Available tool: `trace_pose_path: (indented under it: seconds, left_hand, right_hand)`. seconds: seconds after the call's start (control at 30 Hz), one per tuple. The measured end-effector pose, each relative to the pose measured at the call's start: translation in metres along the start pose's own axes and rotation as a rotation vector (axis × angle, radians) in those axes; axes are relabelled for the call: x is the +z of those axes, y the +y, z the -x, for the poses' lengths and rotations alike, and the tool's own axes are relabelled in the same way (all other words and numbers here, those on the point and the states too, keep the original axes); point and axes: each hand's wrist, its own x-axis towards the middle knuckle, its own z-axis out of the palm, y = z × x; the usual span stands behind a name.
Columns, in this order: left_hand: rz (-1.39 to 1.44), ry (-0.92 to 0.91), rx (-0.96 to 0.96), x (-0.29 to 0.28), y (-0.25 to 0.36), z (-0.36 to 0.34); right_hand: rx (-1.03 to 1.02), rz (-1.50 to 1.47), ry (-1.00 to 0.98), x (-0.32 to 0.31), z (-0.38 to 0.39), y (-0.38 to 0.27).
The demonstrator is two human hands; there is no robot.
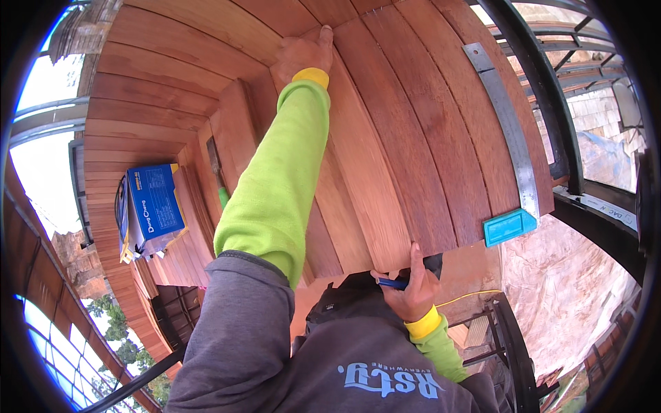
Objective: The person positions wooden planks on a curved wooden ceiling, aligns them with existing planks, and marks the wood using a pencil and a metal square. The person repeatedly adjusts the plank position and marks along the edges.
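- Across the plank surface (441,134), keep the pale board (372,196) aligned.
- Your left hand (304,58), half-curled, braces its far end.
- Your right hand (414,294) grips a blue object (392,283), forefinger extended.

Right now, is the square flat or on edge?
Flat: the blade shows its broad face along the boards, teal handle at their edge.

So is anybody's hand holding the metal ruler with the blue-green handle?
No, the ruler lies on the wooden planks, apart from both the left hand and the right hand.
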Motion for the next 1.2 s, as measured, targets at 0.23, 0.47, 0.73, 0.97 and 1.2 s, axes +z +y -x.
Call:
trace_pose_path:
  seconds: [0.23, 0.47, 0.73, 0.97, 1.2]
  left_hand:
    - [0.134, 0.03, -0.04, 0.005, -0.002, -0.001]
    - [0.089, -0.01, 0.214, 0.007, -0.026, 0.006]
    - [-0.056, -0.155, 0.928, -0.022, -0.091, 0.087]
    - [-0.266, -0.462, 0.883, -0.065, -0.074, 0.144]
    - [-0.359, -0.412, 0.896, -0.057, -0.073, 0.141]
  right_hand:
    - [-0.012, 0.052, -0.008, -0.003, -0.002, 0.0]
    - [-0.021, 0.073, -0.03, -0.001, 0.0, 0.002]
    - [0.036, 0.048, -0.061, -0.004, 0.002, 0.002]
    - [0.07, -0.043, -0.044, -0.007, 0.002, 0.004]
    - [0.369, -0.595, 0.118, -0.055, 0.003, 0.026]
